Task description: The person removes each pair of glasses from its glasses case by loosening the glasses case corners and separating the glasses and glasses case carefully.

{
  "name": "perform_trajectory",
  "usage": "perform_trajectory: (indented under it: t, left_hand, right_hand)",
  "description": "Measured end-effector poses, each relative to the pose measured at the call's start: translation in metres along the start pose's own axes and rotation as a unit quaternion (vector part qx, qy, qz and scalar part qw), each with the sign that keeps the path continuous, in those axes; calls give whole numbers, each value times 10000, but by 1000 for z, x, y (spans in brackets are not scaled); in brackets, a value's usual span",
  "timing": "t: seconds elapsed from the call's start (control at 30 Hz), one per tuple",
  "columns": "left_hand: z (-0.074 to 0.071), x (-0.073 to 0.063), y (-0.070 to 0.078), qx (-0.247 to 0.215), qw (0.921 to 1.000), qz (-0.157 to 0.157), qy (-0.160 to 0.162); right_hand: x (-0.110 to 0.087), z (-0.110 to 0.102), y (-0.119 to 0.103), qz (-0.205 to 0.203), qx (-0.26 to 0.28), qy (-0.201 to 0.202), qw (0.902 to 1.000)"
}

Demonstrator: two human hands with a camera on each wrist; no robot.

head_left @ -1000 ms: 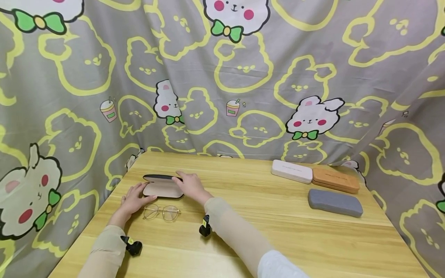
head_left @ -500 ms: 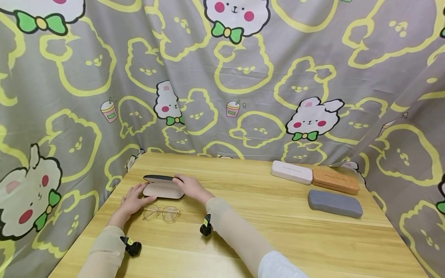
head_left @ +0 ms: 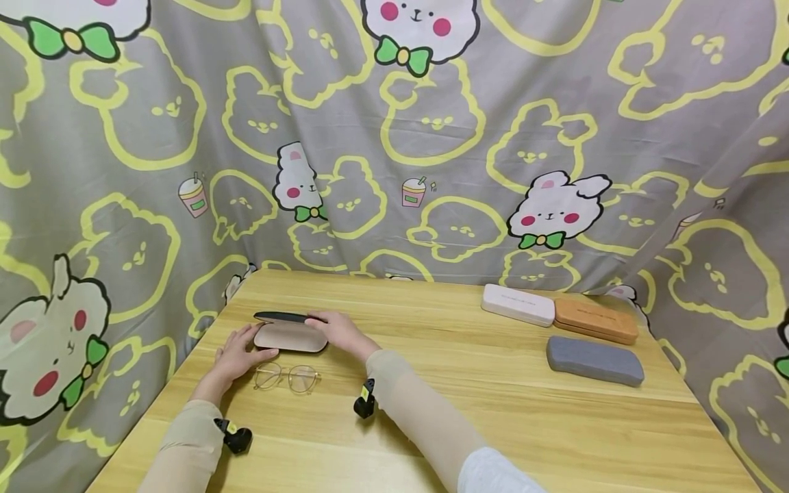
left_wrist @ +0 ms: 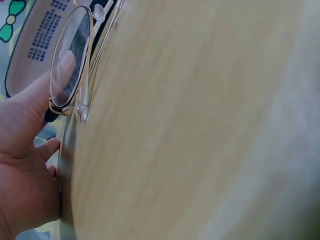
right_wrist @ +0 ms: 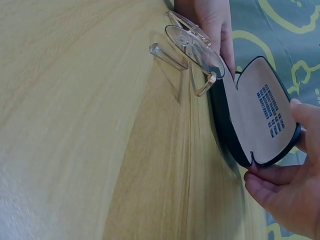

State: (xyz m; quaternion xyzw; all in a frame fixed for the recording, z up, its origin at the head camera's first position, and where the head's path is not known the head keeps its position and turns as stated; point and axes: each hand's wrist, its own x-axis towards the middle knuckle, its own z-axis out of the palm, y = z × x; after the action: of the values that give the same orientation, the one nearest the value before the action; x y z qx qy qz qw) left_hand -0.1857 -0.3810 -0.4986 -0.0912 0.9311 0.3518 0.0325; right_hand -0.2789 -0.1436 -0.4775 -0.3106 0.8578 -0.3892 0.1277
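An opened black glasses case (head_left: 290,337) with a pale lining lies at the table's left. My left hand (head_left: 233,352) grips its left end, the thumb along the front. At the right end, my right hand (head_left: 339,331) pinches the raised lid; in the right wrist view its thumb is on the lining of the lid (right_wrist: 270,110), which bears dark printed text, and other fingers are behind and below. A pair of thin gold-framed glasses (head_left: 302,378) stands on the table just in front of the case, temples folded. The left wrist view shows the left hand (left_wrist: 25,140) behind a lens.
Toward the right of the wooden table (head_left: 431,411) lie a white case (head_left: 518,305), an orange-brown case (head_left: 594,320) and a grey case (head_left: 594,361), all shut. A patterned grey curtain (head_left: 444,171) surrounds the back and sides.
The right index finger, lifted earlier, has come down onto the lid. The lid has tipped slightly lower. My left hand and the glasses stay where they were.
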Motion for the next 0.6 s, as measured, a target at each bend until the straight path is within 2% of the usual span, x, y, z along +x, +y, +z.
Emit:
perform_trajectory:
  t: [0.17,0.47,0.6]
  left_hand:
    - [-1,-1,4,0,10000,-39,-16]
    - [1,0,1,74,10000,-56,-3]
    - [1,0,1,57,10000,-34,4]
  right_hand:
    - [-1,-2,1,4,-54,-16,10000]
    - [-3,-3,7,-308,-118,-4,9995]
    - [-5,-3,9,-513,-314,-16,9982]
